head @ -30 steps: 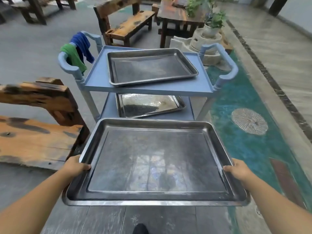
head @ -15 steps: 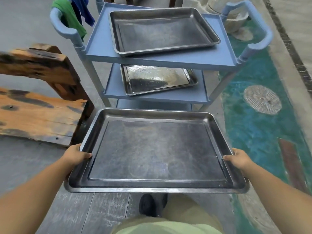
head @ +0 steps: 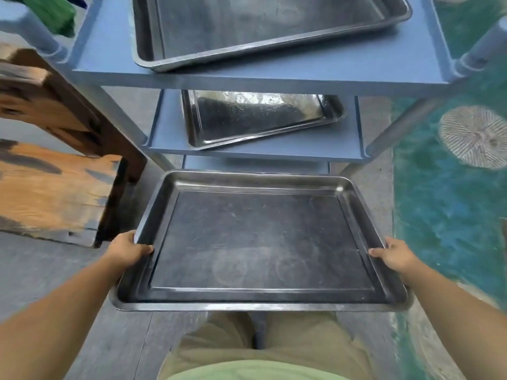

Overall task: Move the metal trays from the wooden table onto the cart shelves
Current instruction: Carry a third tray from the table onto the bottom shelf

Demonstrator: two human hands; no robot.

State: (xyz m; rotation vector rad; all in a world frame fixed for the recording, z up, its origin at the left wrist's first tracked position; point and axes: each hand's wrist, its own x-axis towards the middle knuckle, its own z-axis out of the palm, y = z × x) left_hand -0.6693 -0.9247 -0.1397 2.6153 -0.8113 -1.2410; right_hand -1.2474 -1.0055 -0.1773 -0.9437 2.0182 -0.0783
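Note:
I hold a large metal tray (head: 260,242) level in front of me, low down. My left hand (head: 127,249) grips its left rim and my right hand (head: 393,255) grips its right rim. Its far edge lies just in front of the blue cart (head: 247,75), near the lowest shelf (head: 255,161). A second metal tray (head: 274,26) rests on the cart's top shelf. A third tray (head: 255,119) lies askew on the middle shelf (head: 301,150).
A wooden bench (head: 55,187) with a dark backrest stands close on the left. A green cloth (head: 59,16) hangs on the cart's left handle. Teal painted floor with a round pale pattern (head: 474,135) lies to the right. My legs show below the tray.
The tray has come down lower in both hands and I have moved closer to the cart. The view has tilted down, so the bottom shelf edge now shows beyond the tray.

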